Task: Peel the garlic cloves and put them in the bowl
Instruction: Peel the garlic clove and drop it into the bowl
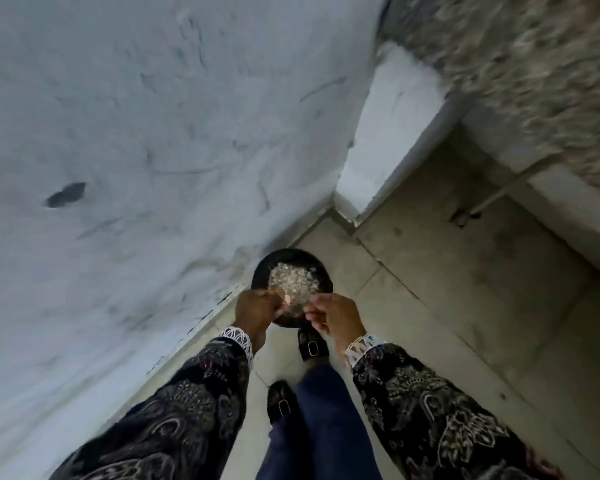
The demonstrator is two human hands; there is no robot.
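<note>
Both hands hover just above a dark round bowl (261,271) that sits on the tiled floor (447,271) against the white wall (153,133). The left hand (255,311) has its fingers curled in, and its fingertips pinch a small pale garlic clove (287,300) at the gap between the 2 hands. The right hand (329,315) is curled too, thumb and fingertips drawn together beside the clove; whether they actually touch it is too small to tell. The bowl holds a heap of pale papery garlic skins (293,280) directly beyond the clove. Patterned sleeves (194,393) with white lace cuffs cover both arms, and 2 black buckled shoes (310,344) stand on the floor below.
</note>
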